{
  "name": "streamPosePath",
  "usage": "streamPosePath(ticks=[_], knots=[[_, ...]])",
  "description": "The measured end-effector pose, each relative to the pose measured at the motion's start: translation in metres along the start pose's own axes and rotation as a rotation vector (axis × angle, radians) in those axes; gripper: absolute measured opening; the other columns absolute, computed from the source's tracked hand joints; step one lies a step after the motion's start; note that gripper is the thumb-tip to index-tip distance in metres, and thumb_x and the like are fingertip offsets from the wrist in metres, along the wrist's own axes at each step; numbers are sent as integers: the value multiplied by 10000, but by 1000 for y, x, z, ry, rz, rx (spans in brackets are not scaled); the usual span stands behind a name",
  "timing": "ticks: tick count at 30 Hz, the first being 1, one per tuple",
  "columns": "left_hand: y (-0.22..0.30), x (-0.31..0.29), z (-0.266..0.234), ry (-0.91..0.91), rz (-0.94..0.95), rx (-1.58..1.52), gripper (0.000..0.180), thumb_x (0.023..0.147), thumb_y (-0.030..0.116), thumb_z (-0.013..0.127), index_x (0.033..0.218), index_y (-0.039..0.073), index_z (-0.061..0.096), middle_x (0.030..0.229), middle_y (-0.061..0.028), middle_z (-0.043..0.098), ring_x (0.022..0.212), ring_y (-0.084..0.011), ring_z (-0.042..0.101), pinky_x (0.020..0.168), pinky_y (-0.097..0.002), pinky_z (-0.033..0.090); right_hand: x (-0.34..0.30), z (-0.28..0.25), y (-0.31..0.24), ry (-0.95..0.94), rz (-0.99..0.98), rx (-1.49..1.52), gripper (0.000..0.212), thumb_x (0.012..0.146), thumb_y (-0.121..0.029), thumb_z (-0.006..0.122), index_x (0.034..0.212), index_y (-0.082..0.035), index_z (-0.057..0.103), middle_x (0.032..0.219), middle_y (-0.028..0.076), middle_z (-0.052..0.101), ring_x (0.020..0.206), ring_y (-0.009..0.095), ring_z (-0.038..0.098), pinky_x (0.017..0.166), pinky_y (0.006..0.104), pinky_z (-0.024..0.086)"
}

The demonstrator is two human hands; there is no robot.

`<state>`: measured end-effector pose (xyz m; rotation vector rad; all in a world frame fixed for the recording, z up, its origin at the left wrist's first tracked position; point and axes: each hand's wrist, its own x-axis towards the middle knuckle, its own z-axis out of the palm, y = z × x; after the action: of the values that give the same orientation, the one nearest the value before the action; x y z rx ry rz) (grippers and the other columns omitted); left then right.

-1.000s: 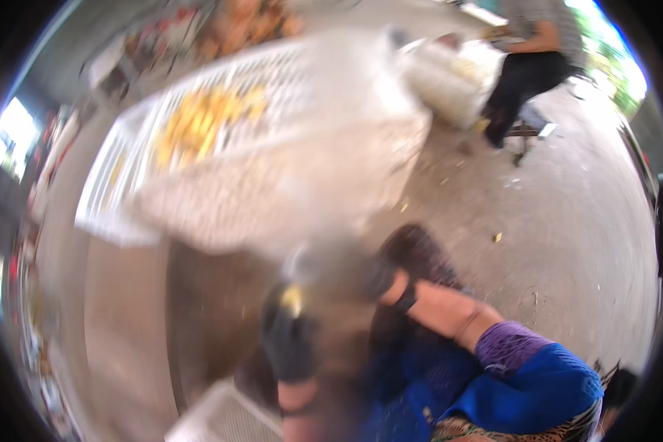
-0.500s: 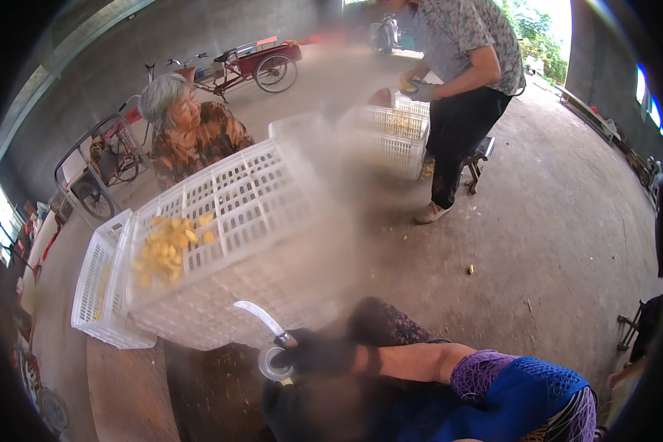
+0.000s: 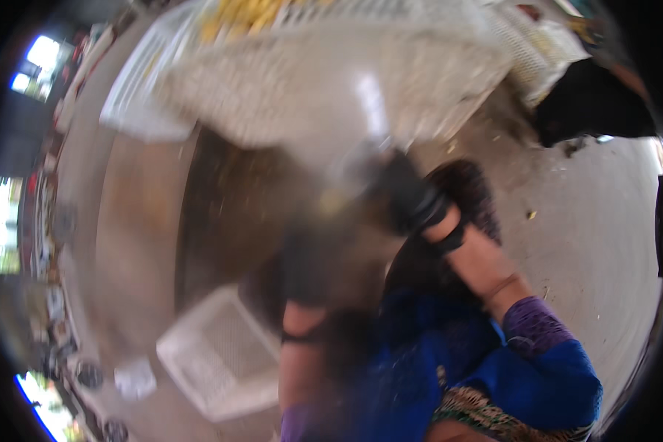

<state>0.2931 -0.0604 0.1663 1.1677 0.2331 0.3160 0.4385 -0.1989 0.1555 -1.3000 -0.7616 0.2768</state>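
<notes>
Here, the right hand (image 3: 405, 190) grips the knife (image 3: 371, 104), blade toward the crate (image 3: 250, 96). Just beyond the left hand (image 3: 306, 264) a yellow piece (image 3: 332, 200) blurs; whether it's clasped, I can't tell. A basket (image 3: 225, 350) sits near the left forearm.
</notes>
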Motion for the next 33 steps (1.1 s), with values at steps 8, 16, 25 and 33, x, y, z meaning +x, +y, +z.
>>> streamPosePath(ticks=[8,16,25,33], knots=[[29,3,18,-76,395,865,180,858,-17,562,1018,-15,642,972,-103,632,857,-212,624,765,-301,520,4,2,-25,-60,-244,-882,119,843,-71,691,931,-55,612,786,-2,626,653,72,582,558,216,469],[36,-3,26,-29,379,1169,97,793,27,615,876,5,660,827,-160,612,860,-363,598,882,-425,468,8,12,-20,-11,-179,-476,95,870,-60,679,929,-48,606,755,-8,603,620,68,557,549,228,462],[49,-11,23,-55,320,1086,214,817,-35,597,1017,-8,670,1071,-132,654,916,-251,623,807,-310,503,12,11,-24,35,-368,-845,139,846,-79,712,906,-66,586,707,-2,604,531,65,545,461,206,422],[40,-5,23,0,225,1002,282,825,-53,604,1103,-29,642,1078,-95,647,933,-166,599,800,-276,502,6,16,-20,-51,-31,-418,125,846,-93,711,894,-71,598,731,-7,612,584,58,562,483,214,438]])
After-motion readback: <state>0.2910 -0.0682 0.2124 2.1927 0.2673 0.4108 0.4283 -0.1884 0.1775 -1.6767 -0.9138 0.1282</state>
